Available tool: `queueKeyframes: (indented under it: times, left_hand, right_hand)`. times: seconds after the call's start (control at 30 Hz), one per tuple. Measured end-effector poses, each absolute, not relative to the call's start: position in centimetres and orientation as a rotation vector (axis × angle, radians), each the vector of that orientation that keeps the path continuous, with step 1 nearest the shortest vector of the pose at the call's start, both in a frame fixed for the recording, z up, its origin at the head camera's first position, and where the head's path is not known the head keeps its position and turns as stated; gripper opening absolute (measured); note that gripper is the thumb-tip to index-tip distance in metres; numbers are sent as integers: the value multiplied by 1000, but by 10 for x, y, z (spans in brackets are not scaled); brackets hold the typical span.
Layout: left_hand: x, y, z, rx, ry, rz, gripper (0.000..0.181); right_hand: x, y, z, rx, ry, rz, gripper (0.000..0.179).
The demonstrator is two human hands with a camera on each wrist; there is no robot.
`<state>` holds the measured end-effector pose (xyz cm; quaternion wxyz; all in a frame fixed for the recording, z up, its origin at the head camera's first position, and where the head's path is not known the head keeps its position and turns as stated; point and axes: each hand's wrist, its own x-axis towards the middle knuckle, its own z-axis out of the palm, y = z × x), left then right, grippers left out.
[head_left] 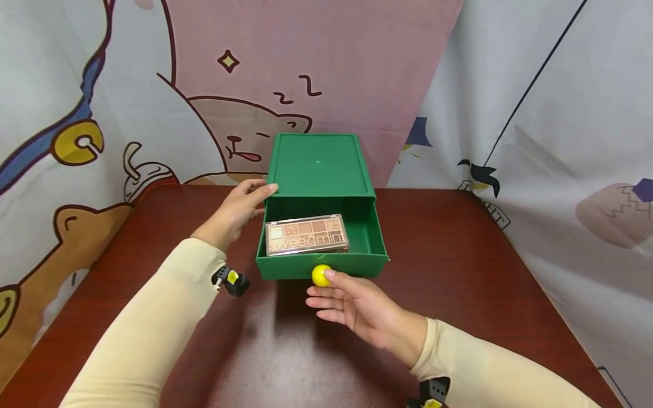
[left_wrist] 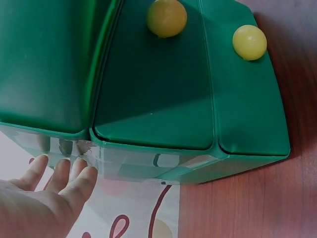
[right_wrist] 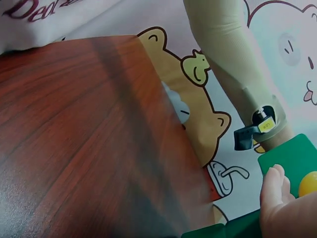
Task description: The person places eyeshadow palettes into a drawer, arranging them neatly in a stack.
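A green drawer box (head_left: 320,164) stands on the table with its upper drawer (head_left: 285,267) pulled out. Inside that drawer lies an eyeshadow palette (head_left: 308,234) marked "sweet mint", tilted against the left wall. My right hand (head_left: 364,311) is at the drawer's round yellow knob (head_left: 320,275), thumb on it, the other fingers spread below. My left hand (head_left: 238,208) rests at the box's left front edge, thumb on the top, fingers along the side. In the left wrist view its fingertips (left_wrist: 86,176) are at the side wall.
Lower drawers with yellow knobs (left_wrist: 249,42) show in the left wrist view. Red-brown table (head_left: 433,243) extends on both sides of the box. A cartoon-printed cloth (head_left: 377,68) hangs right behind it.
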<state>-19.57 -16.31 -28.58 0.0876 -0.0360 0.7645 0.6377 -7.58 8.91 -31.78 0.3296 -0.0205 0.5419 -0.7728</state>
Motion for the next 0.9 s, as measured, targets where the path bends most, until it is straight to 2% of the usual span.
queueKeyframes:
  times: [0.43,0.9]
  left_hand:
    - [-197,-162,-287,-97,2270,1919,69]
    - [-199,-163,-287,-105,2271,1914,69]
  right_hand:
    - [-76,85,-312,14,1474,-2063,29]
    - [-98,77,-308,42,1492,-2114,29]
